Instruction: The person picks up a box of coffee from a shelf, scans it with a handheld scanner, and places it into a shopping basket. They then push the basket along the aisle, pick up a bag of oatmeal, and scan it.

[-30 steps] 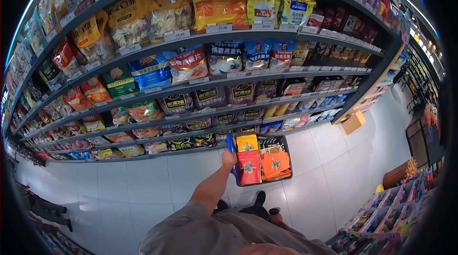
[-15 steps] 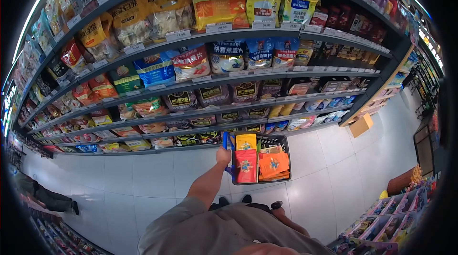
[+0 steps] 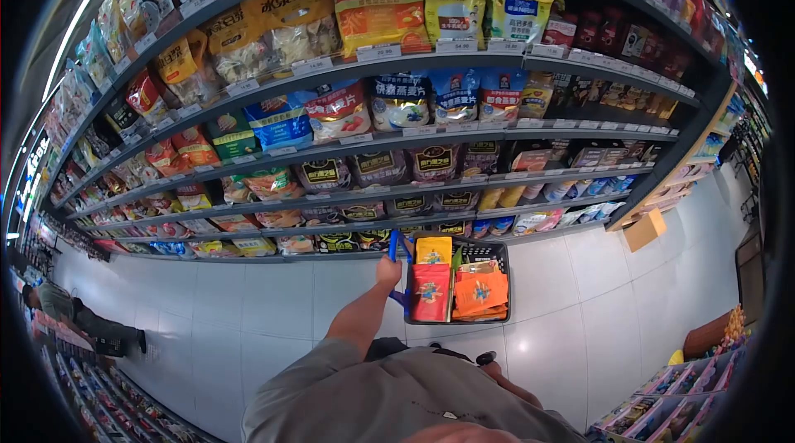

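My left hand (image 3: 387, 271) is closed around the blue handle (image 3: 397, 252) of a black shopping basket (image 3: 508, 277). Inside it lie a red packet (image 3: 431, 292), a yellow packet (image 3: 433, 249) and orange packets (image 3: 480, 291). Low at my right side, my right hand (image 3: 495, 370) is partly hidden by my shirt. A small dark object (image 3: 485, 358) shows at its fingers, too small to name.
Shelves (image 3: 364, 138) of bagged foods curve across the front, with price tags along their edges. A cardboard box (image 3: 644, 231) sits on the floor at the right shelf end. Another person (image 3: 91, 319) is at far left; a display rack (image 3: 671, 397) stands at lower right.
The shelves and the cardboard box have shifted slightly right and down in view. My feet, visible before, are now mostly hidden by my body. My left hand keeps its grip on the handle.
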Action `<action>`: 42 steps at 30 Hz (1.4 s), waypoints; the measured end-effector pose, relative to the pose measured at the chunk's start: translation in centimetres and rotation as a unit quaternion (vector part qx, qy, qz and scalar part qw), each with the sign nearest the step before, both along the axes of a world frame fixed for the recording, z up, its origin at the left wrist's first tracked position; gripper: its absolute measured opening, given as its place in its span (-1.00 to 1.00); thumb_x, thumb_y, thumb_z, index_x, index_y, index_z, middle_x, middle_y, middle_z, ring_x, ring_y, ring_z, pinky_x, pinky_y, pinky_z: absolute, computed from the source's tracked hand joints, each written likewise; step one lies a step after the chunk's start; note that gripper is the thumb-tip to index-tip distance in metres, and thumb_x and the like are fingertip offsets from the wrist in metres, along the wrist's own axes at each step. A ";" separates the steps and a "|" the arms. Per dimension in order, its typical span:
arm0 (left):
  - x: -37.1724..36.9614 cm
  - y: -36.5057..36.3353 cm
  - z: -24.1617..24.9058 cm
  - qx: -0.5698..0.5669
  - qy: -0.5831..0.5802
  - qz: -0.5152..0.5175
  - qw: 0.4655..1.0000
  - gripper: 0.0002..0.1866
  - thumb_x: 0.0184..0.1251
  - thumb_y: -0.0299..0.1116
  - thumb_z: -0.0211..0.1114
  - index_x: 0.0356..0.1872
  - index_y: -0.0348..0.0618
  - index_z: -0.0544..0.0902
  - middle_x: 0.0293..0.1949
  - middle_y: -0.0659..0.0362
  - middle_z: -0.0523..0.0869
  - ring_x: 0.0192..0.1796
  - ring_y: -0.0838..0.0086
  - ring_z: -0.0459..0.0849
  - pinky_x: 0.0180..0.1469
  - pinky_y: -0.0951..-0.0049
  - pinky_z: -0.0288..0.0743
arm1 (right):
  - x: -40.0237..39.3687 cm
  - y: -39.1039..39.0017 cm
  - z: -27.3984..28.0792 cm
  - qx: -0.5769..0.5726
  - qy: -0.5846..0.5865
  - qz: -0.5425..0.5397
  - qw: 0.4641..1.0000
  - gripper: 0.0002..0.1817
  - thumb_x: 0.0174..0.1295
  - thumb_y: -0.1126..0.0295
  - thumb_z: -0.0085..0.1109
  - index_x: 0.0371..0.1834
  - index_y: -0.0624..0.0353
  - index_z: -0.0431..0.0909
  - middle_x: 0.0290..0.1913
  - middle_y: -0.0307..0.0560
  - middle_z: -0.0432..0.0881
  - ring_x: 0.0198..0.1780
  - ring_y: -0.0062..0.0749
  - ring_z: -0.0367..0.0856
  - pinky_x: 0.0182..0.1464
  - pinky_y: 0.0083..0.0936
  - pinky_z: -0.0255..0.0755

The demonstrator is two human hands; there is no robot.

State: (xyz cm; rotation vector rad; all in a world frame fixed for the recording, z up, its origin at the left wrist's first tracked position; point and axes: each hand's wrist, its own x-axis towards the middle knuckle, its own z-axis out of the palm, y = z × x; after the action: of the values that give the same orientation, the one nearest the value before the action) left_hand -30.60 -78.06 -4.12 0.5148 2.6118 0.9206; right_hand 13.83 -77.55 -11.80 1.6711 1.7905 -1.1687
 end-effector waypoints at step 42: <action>-8.5 -7.9 -3.0 0.075 -0.095 -0.029 0.992 -0.72 0.11 -0.32 0.18 -0.28 -0.38 0.52 -0.30 -0.28 0.64 -0.18 -0.13 0.63 -0.14 0.04 0.51 | -7.3 -17.1 -1.5 0.033 -0.030 -0.080 0.996 -0.56 -0.05 0.09 0.24 -0.15 0.14 0.63 -0.06 0.11 0.64 0.07 -0.10 0.57 0.07 -0.27 0.45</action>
State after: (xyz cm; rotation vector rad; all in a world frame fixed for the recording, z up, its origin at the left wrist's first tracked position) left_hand -39.05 -85.99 -7.11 0.5115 2.3576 1.0963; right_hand 6.58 -94.62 -13.33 1.8981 1.7032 -1.1231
